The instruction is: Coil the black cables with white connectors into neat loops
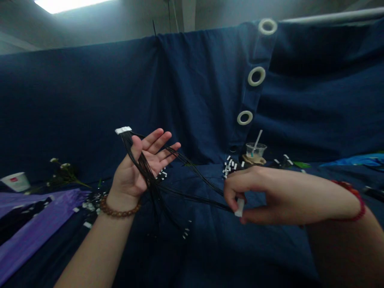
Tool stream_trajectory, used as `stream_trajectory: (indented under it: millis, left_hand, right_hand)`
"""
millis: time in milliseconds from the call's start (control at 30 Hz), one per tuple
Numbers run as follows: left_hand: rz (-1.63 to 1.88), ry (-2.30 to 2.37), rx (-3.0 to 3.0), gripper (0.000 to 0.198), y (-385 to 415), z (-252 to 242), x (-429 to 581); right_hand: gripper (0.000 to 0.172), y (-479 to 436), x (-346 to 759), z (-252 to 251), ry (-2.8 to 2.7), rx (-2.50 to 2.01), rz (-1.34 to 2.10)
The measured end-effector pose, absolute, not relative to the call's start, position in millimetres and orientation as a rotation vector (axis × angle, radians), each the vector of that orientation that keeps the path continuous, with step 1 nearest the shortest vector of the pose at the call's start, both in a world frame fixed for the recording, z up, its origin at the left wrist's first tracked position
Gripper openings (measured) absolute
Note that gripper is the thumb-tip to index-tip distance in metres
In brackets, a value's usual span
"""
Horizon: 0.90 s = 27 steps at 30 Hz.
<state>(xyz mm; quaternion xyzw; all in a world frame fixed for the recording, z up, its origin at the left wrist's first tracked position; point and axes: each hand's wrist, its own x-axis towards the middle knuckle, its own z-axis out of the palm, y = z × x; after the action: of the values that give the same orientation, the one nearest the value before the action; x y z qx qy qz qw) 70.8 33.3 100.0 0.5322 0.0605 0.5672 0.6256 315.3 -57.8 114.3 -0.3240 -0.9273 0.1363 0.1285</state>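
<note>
My left hand (150,160) is raised with its palm up and its fingers spread. A bundle of thin black wires (145,170) lies across that palm beside the thumb. At the bundle's upper end a wide white connector (123,130) sticks out past the thumb. Some wires pass by the fingers and stretch to the right, while others hang down to small white ends (186,232). My right hand (255,196) pinches a white connector (239,207) between thumb and fingers, with wires running into it from the left.
Small white connectors lie in a pile (229,166) behind my right hand and in another (91,204) at left. A plastic cup with a straw (256,151) stands at the back right. Purple cloth (39,224), a paper cup (16,182) and white flowers (64,168) are at left. A blue curtain (120,88) hangs behind.
</note>
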Motion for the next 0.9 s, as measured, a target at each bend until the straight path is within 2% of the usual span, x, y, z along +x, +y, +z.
stream_trajectory:
  millis: [167, 267, 333, 533, 733, 900]
  left_hand:
    - [1.268, 0.132, 1.102, 0.035, 32, 99, 72]
    - [1.219, 0.223, 1.216, 0.023, 30, 96, 74]
    - [1.133, 0.282, 1.380, 0.021, 27, 92, 77]
    - [0.615, 0.360, 1.854, 0.030, 14, 83, 90]
    - [0.258, 0.312, 1.905, 0.036, 5, 72, 105]
    - [0.122, 0.291, 1.831, 0.044, -2, 67, 110]
  right_hand:
    - [0.016, -65, 312, 117, -2.700, -0.768, 0.482]
    - [0.008, -68, 310, 115, -2.568, -0.672, 0.477]
    - [0.009, -69, 308, 113, -2.410, -0.691, 0.372]
    - [0.013, -63, 299, 108, -2.130, -0.772, -0.112]
    - [0.014, -57, 292, 105, -2.169, -0.761, -0.158]
    - [0.017, -56, 288, 103, -2.205, -0.711, -0.132]
